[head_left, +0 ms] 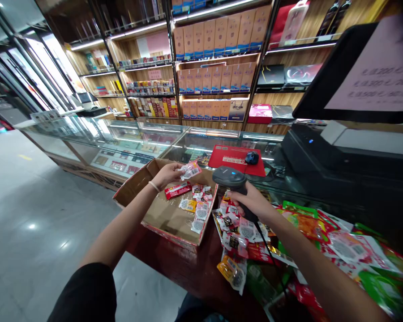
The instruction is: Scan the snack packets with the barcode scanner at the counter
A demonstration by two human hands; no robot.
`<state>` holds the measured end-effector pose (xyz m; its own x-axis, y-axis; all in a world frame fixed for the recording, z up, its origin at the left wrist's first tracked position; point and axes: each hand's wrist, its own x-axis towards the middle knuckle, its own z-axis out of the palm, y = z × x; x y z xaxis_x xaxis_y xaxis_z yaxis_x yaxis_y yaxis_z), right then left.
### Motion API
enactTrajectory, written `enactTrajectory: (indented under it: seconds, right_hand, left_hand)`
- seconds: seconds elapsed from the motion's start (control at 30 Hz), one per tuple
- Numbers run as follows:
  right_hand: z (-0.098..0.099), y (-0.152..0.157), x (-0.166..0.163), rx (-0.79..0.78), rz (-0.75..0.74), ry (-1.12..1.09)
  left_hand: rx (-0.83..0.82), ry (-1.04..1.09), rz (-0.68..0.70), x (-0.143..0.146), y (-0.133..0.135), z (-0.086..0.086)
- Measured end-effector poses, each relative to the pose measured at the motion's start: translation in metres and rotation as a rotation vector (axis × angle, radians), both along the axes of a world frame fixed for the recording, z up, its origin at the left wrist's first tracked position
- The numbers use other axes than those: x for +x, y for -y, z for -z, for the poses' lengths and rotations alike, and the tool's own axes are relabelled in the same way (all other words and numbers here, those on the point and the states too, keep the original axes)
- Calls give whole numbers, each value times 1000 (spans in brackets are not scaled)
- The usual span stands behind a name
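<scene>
Over the far part of an open cardboard box (pixel 164 223), my left hand (pixel 169 174) pinches a pink-and-clear snack packet (pixel 190 170) with a barcode on its upper face. My right hand (pixel 251 201) is wrapped round the handle of a black barcode scanner (pixel 229 175), its head pointing left toward the packet. Inside the box lie a red packet (pixel 177 191), a yellow packet (pixel 188 205) and several small clear-and-pink packets (pixel 201 210). A black cable (pixel 270 252) hangs from the scanner over a heap of snack packets (pixel 235 241) under my right forearm.
A red mat (pixel 221 156) with a black mouse (pixel 251 158) lies on the glass counter (pixel 144 129). At right stand a dark point-of-sale machine (pixel 325 156) and a screen edge with a paper sheet (pixel 372 76). Green and red packets (pixel 309 219) pile up below. Shelves of boxed goods line the back.
</scene>
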<state>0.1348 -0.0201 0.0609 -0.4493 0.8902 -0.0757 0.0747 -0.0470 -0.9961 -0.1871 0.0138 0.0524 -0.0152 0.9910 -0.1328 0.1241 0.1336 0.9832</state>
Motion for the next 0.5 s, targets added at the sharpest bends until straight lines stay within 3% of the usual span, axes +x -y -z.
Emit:
enactTrajectory:
  seconds: [0.23,0.37,0.5]
  right_hand:
    - [0,9,-1,93,41,148]
    - [-1,12,3,77,61,97]
    - [-1,15,28,83,119,44]
  left_hand:
    - [25,50,-84,13,9,-13]
    - [12,42,-90,15,13,-17]
    - [-11,33,-40,28,13,-18]
